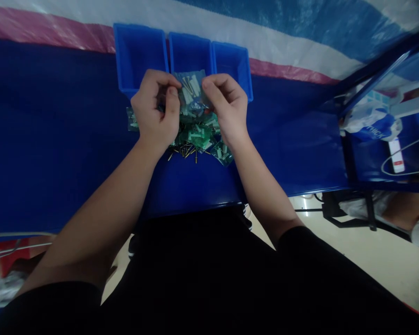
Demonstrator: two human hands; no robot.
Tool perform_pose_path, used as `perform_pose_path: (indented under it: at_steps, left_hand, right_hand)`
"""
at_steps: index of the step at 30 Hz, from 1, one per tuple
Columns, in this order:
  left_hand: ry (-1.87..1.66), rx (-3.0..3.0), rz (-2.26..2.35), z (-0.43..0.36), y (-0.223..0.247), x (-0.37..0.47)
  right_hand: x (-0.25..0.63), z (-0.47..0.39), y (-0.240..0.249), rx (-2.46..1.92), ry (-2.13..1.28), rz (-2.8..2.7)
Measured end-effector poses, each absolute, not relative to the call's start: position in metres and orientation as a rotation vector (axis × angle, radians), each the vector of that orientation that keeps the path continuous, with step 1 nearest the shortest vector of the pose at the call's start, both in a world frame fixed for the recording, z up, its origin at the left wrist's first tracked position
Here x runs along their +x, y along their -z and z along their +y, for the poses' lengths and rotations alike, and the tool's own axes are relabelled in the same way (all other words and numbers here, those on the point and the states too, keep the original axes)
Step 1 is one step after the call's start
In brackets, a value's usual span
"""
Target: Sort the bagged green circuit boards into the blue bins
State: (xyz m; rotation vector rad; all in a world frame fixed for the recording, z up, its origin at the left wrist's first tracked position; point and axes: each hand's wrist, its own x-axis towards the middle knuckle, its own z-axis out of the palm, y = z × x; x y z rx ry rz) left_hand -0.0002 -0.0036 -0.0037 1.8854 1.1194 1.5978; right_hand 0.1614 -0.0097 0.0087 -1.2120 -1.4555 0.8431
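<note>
A small clear plastic bag [192, 88] holding screws and pale wall plugs is stretched between my two hands. My left hand [157, 104] pinches its left edge with thumb and curled fingers. On the other side, my right hand [228, 104] grips the right edge between thumb and forefinger. Below the bag lies a heap of similar bags [199, 135], some looking green, on the blue table. Loose screws [186, 151] are scattered at the near edge of that heap. Part of the heap is hidden behind my hands.
Three blue bins stand in a row behind my hands: a left bin [141, 56], a middle bin [191, 51] and a right bin [242, 70]. Beyond them hangs a striped plastic sheet [265, 42]. A metal frame [349, 153] and a plastic bag [373, 123] are at the right.
</note>
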Motion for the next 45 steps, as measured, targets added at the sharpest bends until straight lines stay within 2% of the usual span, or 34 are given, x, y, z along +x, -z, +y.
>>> perform_pose_path:
  at_steps: [7,26,45]
  left_hand:
    - [-1.641,1.879,1.075,-0.003,0.003,0.001]
    - [-1.635,1.847,1.148,-0.006,0.003,0.003]
    - [-1.497,1.975,1.086,-0.001,0.012,-0.001]
  right_hand:
    - [0.161,-0.014,-0.012,-1.246,-0.721,-1.608]
    - [0.159,-0.013,-0.011,-1.170,-0.753,-1.562]
    - [0.157,-0.017,-0.018,-1.210,-0.615,-1.537]
